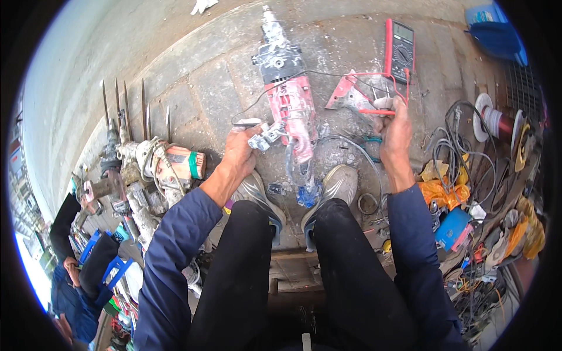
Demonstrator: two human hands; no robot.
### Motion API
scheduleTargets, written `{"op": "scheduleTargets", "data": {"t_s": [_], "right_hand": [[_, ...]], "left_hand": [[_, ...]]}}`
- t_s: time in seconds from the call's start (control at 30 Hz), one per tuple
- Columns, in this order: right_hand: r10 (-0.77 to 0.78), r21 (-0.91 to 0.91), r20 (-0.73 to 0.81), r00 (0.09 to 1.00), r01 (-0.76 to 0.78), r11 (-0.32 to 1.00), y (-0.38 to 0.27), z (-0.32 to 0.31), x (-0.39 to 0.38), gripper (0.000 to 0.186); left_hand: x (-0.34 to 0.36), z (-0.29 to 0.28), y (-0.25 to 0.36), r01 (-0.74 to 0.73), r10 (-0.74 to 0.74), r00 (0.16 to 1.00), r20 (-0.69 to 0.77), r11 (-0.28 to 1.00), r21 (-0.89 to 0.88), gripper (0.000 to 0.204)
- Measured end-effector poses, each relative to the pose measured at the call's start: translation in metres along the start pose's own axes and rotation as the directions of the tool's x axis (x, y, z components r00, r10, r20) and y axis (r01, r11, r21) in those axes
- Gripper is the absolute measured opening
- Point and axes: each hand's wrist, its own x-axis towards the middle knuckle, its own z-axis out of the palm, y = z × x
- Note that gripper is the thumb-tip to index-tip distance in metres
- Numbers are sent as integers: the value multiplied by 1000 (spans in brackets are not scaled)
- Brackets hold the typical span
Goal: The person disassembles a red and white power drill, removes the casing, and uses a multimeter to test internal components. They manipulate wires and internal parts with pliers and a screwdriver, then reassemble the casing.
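In front of my feet lies a dusty red and grey electric demolition hammer (290,99), its handle end toward me. My left hand (240,145) is closed on a black test probe (246,123). Its fingertips meet a small grey switch-like part (266,137) beside the hammer's handle; I cannot tell whether they grip it. My right hand (396,134) is closed on a red test probe (374,112), which points left. Both leads run to a red-edged multimeter (403,51) lying beyond my right hand. A loose red cover piece (344,92) rests between hammer and multimeter.
More power tools, one with an orange housing (181,162), crowd the left side by upright chisels (143,108). A wire spool (497,120), tangled cables (462,134) and an orange bag (445,190) lie at right. Another person (79,286) sits at lower left.
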Motion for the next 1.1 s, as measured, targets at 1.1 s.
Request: {"op": "scheduleTargets", "data": {"t_s": [1.1], "right_hand": [[196, 341, 285, 938, -290, 894, 73, 32, -12, 17]], "left_hand": [[9, -28, 8, -524, 245, 851, 465, 456, 719, 28]]}}
